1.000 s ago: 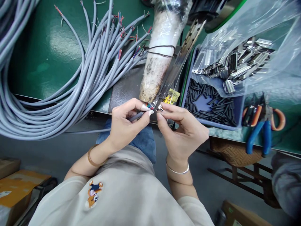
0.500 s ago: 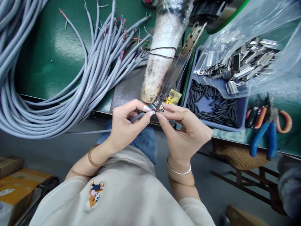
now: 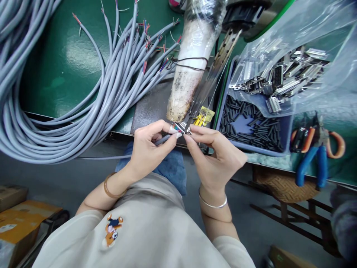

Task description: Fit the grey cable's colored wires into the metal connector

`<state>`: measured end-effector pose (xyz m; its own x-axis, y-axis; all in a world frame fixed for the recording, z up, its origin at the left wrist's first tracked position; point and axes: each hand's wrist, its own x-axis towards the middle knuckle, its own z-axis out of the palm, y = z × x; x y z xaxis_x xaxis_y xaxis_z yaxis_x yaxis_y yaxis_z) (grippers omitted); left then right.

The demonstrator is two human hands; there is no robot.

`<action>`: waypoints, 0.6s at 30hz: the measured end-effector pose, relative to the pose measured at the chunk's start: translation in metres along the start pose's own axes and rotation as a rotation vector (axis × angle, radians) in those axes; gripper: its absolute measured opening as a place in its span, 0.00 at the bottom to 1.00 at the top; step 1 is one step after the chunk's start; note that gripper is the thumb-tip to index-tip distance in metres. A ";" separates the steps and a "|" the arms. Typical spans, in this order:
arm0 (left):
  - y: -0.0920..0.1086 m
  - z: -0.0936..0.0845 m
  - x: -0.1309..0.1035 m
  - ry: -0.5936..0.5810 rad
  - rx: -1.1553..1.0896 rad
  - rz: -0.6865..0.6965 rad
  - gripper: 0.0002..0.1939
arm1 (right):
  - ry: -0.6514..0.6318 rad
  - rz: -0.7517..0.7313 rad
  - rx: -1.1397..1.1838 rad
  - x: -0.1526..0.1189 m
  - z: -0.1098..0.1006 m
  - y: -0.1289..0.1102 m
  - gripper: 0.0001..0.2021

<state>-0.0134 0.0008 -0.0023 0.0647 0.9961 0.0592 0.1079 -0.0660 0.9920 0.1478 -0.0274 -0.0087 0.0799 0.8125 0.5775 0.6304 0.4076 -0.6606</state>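
Observation:
Pinched between my left thumb and forefinger is the end of a grey cable point(image 3: 162, 140), where small coloured wires meet a metal D-sub connector point(image 3: 180, 127). My left hand point(image 3: 146, 149) is closed on these. The fingertips of my right hand point(image 3: 216, 156) pinch the connector's right end. Just above it, the dark tip of a soldering iron point(image 3: 205, 83) reaches down to the connector; exact contact is hard to make out. A white wrapped tube point(image 3: 186, 67) ends right over the wires. One thin silvery strand runs down beside the iron.
A thick bundle of grey cables point(image 3: 111, 89) with stripped ends lies left. At right, a blue bin point(image 3: 288, 139) holds black tubing pieces point(image 3: 251, 128) under a plastic bag of connectors point(image 3: 290, 80). Pliers point(image 3: 311, 163) and orange-handled cutters point(image 3: 337, 145) lie beside it.
My right hand has shifted slightly left and down. The connector has moved a little left under the iron's tip, showing more of its wire row. Both hands keep their hold.

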 end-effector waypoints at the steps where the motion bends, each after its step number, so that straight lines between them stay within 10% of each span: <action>1: 0.000 0.000 0.000 0.003 0.008 0.020 0.05 | 0.003 -0.009 -0.001 0.001 0.000 0.000 0.07; 18: 0.001 -0.003 0.000 -0.023 0.064 0.083 0.05 | -0.007 -0.084 -0.046 0.003 -0.003 -0.001 0.08</action>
<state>-0.0160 0.0007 -0.0009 0.0983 0.9855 0.1380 0.1640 -0.1528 0.9745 0.1493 -0.0264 -0.0049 0.0200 0.7790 0.6267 0.6691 0.4553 -0.5874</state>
